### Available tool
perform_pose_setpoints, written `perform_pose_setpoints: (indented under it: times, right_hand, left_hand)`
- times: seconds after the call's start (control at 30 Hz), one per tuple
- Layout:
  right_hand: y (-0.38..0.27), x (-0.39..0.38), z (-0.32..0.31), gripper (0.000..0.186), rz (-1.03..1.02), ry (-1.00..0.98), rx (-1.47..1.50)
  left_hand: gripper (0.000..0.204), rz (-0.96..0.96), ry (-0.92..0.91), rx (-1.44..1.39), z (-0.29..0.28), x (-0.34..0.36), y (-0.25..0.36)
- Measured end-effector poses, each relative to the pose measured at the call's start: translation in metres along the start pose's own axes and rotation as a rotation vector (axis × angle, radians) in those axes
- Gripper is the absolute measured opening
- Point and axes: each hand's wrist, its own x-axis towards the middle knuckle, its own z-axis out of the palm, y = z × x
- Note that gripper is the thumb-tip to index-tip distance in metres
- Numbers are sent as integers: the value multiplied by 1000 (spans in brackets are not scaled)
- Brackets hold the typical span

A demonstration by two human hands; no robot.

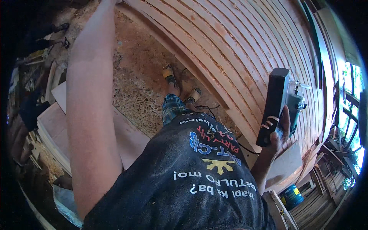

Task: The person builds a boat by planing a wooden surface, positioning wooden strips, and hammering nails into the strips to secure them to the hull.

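Observation:
My right hand [283, 130] is wrapped round a handheld power tool [276, 103] with a long black block-shaped side, a dark green body and a clear plastic part with small metal fittings. Its exact kind I cannot make out. The tool is held up over a broad surface of pale grooved wooden strips [245, 50], with wood dust and shavings in the grooves. My left arm [94, 96] stretches up to the top edge of the view, near the far left end of the strips. Its hand is almost wholly cut off there, so its fingers are hidden.
A dark cord [247, 148] runs beside my shirt. Flat boards [57, 126] lie at the left; a loose panel [285, 163] lies below the tool. A blue-and-yellow container [291, 197] stands at lower right. Sawdust covers the floor [134, 84]. Another person's legs [32, 115] show at far left.

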Motion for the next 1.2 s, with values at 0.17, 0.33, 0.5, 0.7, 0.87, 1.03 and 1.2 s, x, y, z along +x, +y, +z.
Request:
perform_pose_setpoints:
  times: [0.17,0.33,0.5,0.7,0.87,1.03,1.2]
  right_hand:
    - [-1,-6,-1,103,34,23,-14]
    - [6,-6,3,98,-25,2,17]
    - [1,-9,12,90,-72,-29,-144]
    - [2,4,56,73,-467,-245,-755]
    - [18,10,72,75,-559,-478,-901]
    - [29,-2,27,75,-561,-573,-925]
    - [21,40,114,72,-573,-615,-874]
  left_hand:
    - [32,6,0,11,-1,-3,3]
    - [32,4,-4,20,-3,-6,4]
    - [32,0,-10,22,-7,-8,8]
    - [33,-13,-8,28,-18,-12,9]
    - [33,-37,-22,40,-30,-16,18]
    - [33,37,-117,124,-61,-37,22]
    - [31,18,-77,-12,-76,-50,24]
